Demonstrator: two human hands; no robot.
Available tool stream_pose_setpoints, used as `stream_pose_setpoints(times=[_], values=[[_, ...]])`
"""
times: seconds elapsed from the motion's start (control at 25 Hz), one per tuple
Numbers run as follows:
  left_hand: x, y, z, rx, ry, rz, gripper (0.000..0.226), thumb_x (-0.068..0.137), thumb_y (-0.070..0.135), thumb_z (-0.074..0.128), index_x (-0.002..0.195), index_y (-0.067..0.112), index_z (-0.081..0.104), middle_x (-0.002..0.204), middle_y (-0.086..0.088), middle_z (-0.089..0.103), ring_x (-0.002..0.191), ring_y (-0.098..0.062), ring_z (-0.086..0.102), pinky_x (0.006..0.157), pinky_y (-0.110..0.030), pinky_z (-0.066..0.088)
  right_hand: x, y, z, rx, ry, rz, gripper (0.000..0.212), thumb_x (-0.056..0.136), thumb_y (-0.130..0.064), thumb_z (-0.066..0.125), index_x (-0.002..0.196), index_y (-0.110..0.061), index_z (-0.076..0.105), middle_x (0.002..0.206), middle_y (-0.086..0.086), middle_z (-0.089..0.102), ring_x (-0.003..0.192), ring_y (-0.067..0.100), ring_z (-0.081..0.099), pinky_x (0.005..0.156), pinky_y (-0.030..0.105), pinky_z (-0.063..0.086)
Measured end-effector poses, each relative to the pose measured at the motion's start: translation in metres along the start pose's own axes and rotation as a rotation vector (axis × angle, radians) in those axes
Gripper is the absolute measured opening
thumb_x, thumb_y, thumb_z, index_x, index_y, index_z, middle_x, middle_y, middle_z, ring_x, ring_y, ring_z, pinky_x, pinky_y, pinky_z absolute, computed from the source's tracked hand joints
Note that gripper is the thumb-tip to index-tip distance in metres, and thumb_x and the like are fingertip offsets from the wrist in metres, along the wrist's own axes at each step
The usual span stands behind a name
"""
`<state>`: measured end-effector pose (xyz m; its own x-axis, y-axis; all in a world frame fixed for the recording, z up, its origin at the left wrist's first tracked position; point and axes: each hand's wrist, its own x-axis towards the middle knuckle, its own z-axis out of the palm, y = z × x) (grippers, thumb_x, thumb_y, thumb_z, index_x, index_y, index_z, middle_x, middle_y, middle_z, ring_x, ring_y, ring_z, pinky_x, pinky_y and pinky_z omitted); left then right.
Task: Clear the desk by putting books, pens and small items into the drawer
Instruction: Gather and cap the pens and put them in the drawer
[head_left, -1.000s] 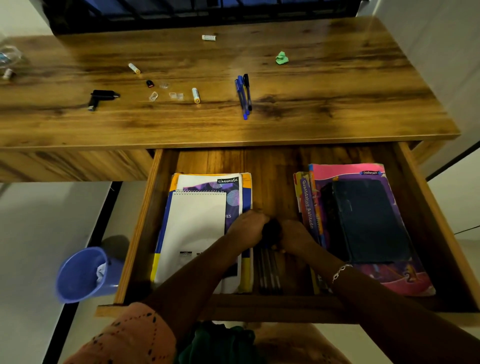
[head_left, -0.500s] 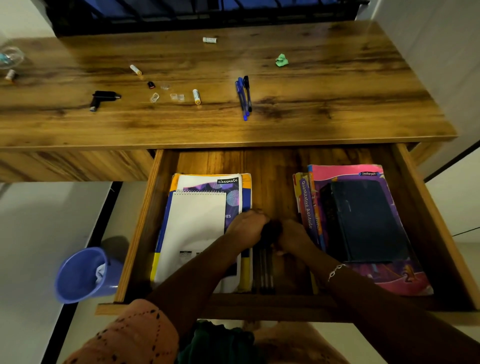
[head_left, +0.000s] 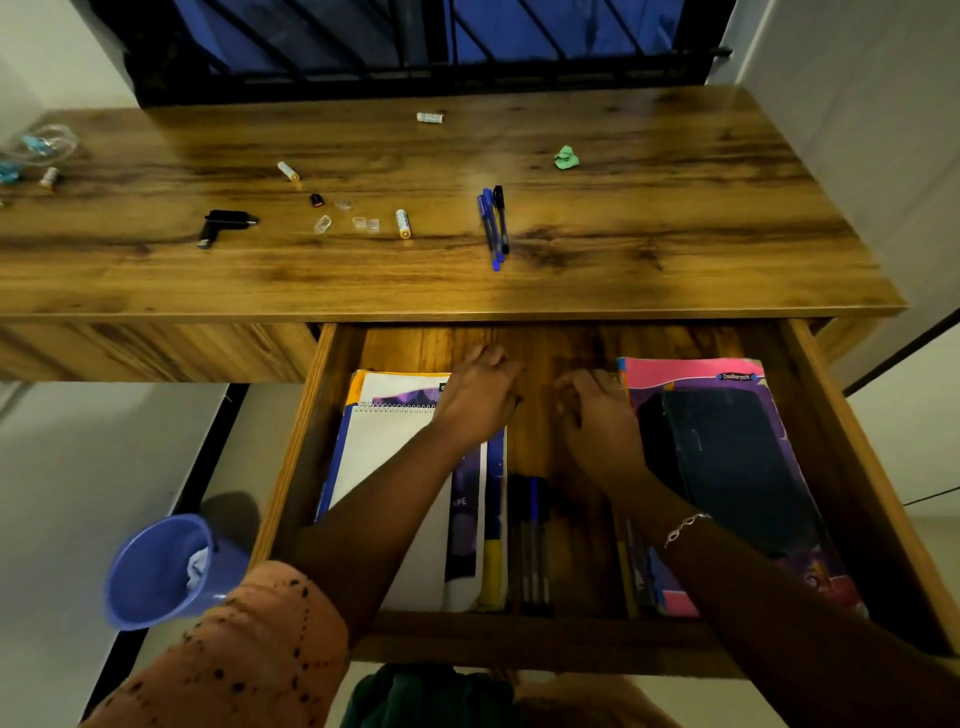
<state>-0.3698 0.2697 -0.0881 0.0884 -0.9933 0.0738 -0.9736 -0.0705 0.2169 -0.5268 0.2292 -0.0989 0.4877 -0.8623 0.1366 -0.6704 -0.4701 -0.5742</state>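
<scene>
The books are already put away in the drawer (head_left: 519, 644). A pile of at least three books (head_left: 395, 493) lies under the left hand (head_left: 480, 402). A pink book (head_left: 675, 376) with a dark flat thing (head_left: 737, 467) on it is just beside the right hand (head_left: 597, 421). A bunch of pens (head_left: 530, 545) is laid between the two arms, nearer the body than the hands; they cannot be counted.

Both hands are held loose, with fingers a little bent, and nothing is seen in them.

More is left to be done. Past the hands, on the tabletop (head_left: 727, 249), three pens (head_left: 493, 228) are seen, two blue and one black. Far past the left hand, two white-and-yellow sticks (head_left: 403, 223), one black gadget (head_left: 223, 226), one tiny black cap (head_left: 316, 199) and some clear bits (head_left: 322, 224) are left. One green scrap (head_left: 566, 157) and one small white piece (head_left: 429, 118) are farther off.
</scene>
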Motion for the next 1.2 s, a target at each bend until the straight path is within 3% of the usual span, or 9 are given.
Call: stream_pose_setpoints(times=[0.2, 0.48, 0.6, 0.76, 0.88, 0.96, 1.04, 1.12, 1.2], values=[[0.040, -0.015, -0.033, -0.009, 0.121, -0.098, 0.045, 0.089, 0.026, 0.057, 0.130, 0.012, 0.049, 0.127, -0.010, 0.048, 0.124, -0.024, 0.036, 0.099, -0.033, 0.035, 0.046, -0.003, -0.014, -0.042, 0.051, -0.055, 0.027, 0.080, -0.002, 0.057, 0.107, -0.006, 0.061, 0.114, 0.017, 0.057, 0.106, 0.035, 0.052, 0.086, 0.037, 0.042], [0.093, -0.032, -0.063, 0.009, 0.106, -0.271, 0.040, 0.092, 0.034, 0.051, 0.126, 0.013, 0.048, 0.131, -0.011, 0.047, 0.124, -0.028, 0.040, 0.100, -0.036, 0.033, 0.122, -0.014, -0.031, -0.119, 0.011, -0.058, 0.034, 0.086, -0.009, 0.054, 0.119, -0.006, 0.053, 0.123, 0.017, 0.053, 0.111, 0.037, 0.051, 0.088, 0.035, 0.043], [0.112, -0.038, -0.067, -0.059, 0.096, -0.333, 0.035, 0.092, 0.025, 0.053, 0.122, 0.008, 0.051, 0.127, -0.015, 0.051, 0.120, -0.031, 0.046, 0.097, -0.036, 0.036, 0.158, -0.019, -0.030, -0.067, -0.042, 0.001, 0.034, 0.088, -0.011, 0.054, 0.121, -0.009, 0.053, 0.124, 0.015, 0.056, 0.112, 0.036, 0.053, 0.091, 0.035, 0.044], [0.140, -0.051, -0.062, -0.446, 0.154, -0.505, 0.030, 0.091, 0.011, 0.052, 0.119, 0.003, 0.051, 0.119, -0.017, 0.059, 0.110, -0.032, 0.056, 0.089, -0.035, 0.044, 0.213, -0.026, -0.023, 0.081, -0.209, 0.138, 0.034, 0.089, -0.008, 0.052, 0.123, -0.006, 0.052, 0.121, 0.014, 0.059, 0.112, 0.030, 0.055, 0.095, 0.035, 0.043], [0.156, -0.057, -0.058, -0.876, 0.214, -0.713, 0.026, 0.094, 0.006, 0.045, 0.118, 0.002, 0.051, 0.105, -0.017, 0.061, 0.093, -0.026, 0.057, 0.082, -0.034, 0.046, 0.245, -0.031, -0.016, 0.232, -0.257, 0.219, 0.023, 0.088, -0.005, 0.049, 0.110, -0.004, 0.057, 0.119, 0.021, 0.058, 0.109, 0.031, 0.056, 0.098, 0.044, 0.045], [0.166, -0.058, -0.061, -1.189, 0.277, -0.833, 0.016, 0.094, 0.004, 0.041, 0.101, 0.007, 0.055, 0.086, -0.012, 0.057, 0.074, -0.023, 0.055, 0.067, -0.035, 0.049, 0.261, -0.034, -0.008, 0.285, -0.258, 0.263, 0.023, 0.089, -0.006, 0.046, 0.108, -0.002, 0.058, 0.117, 0.023, 0.058, 0.111, 0.038, 0.056, 0.096, 0.049, 0.046], [0.174, -0.060, -0.065, -1.297, 0.275, -0.879, 0.025, 0.095, 0.001, 0.036, 0.076, 0.013, 0.049, 0.071, -0.007, 0.051, 0.059, -0.018, 0.050, 0.050, -0.027, 0.041, 0.269, -0.043, 0.002, 0.308, -0.283, 0.284, 0.028, 0.088, -0.008, 0.046, 0.112, 0.004, 0.057, 0.115, 0.025, 0.060, 0.108, 0.040, 0.057, 0.093, 0.049, 0.048], [0.179, -0.059, -0.065, -1.333, 0.233, -0.873, 0.031, 0.095, 0.001, 0.036, 0.070, 0.014, 0.047, 0.068, -0.005, 0.053, 0.056, -0.015, 0.050, 0.042, -0.020, 0.039, 0.272, -0.051, 0.013, 0.259, -0.264, 0.282, 0.028, 0.087, -0.009, 0.049, 0.107, 0.007, 0.059, 0.113, 0.026, 0.061, 0.107, 0.040, 0.059, 0.088, 0.043, 0.051], [0.181, -0.057, -0.062, -1.346, 0.200, -0.850, 0.031, 0.093, -0.003, 0.038, 0.068, 0.011, 0.052, 0.068, -0.007, 0.055, 0.055, -0.015, 0.049, 0.043, -0.018, 0.039, 0.270, -0.057, 0.019, 0.129, -0.243, 0.254, 0.027, 0.089, -0.012, 0.050, 0.107, 0.006, 0.060, 0.114, 0.024, 0.061, 0.109, 0.037, 0.057, 0.085, 0.038, 0.047]])
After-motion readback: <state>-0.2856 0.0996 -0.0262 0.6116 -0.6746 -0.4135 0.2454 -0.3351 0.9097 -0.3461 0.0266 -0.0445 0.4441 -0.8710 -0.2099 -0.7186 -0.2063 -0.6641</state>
